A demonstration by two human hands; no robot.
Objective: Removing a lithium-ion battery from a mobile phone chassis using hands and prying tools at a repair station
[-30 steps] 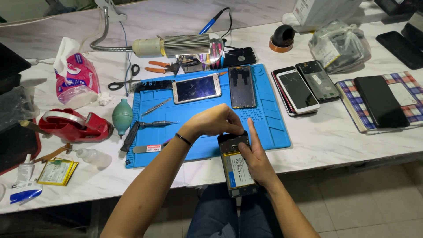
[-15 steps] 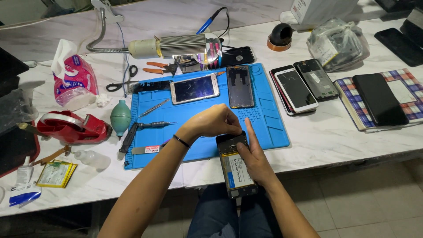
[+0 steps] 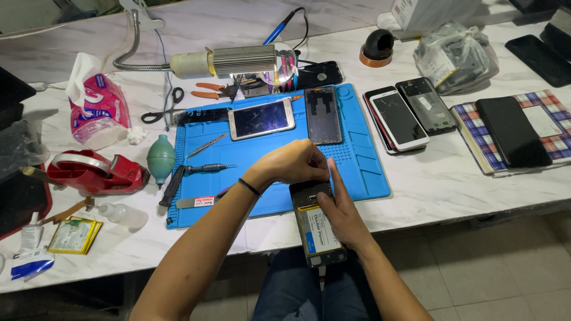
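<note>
The left hand point(image 3: 294, 161) curls into a loose fist over the top end of an opened phone point(image 3: 317, 223), fingertips pressed down where the casing meets the inner parts — what they pinch there is hidden under the knuckles. The right hand point(image 3: 340, 214) cradles the same phone from the side, fingers wrapped round its edge and the forefinger laid straight up along it, which steadies the body while the other hand works. The phone lies back-up, its battery point(image 3: 321, 229) exposed, half on the near edge of the blue mat point(image 3: 363, 172) and half out over the person's lap, so it sits close to the body. On the mat beyond the hands lie a gold phone point(image 3: 262, 118) face-up and a bare dark frame point(image 3: 323, 115) beside it; to the left are tweezers point(image 3: 206, 145), a screwdriver point(image 3: 205, 169) and a teal blower point(image 3: 160, 157) just off the mat, all within easy reach. A lamp point(image 3: 238, 61) on a bent neck hangs over the far edge of the mat. Further left stand a red tape dispenser point(image 3: 95, 172) and a pink tissue pack point(image 3: 95, 110); to the right, two more phones point(image 3: 407, 113) lie side by side on the white table point(image 3: 452, 172).
</note>
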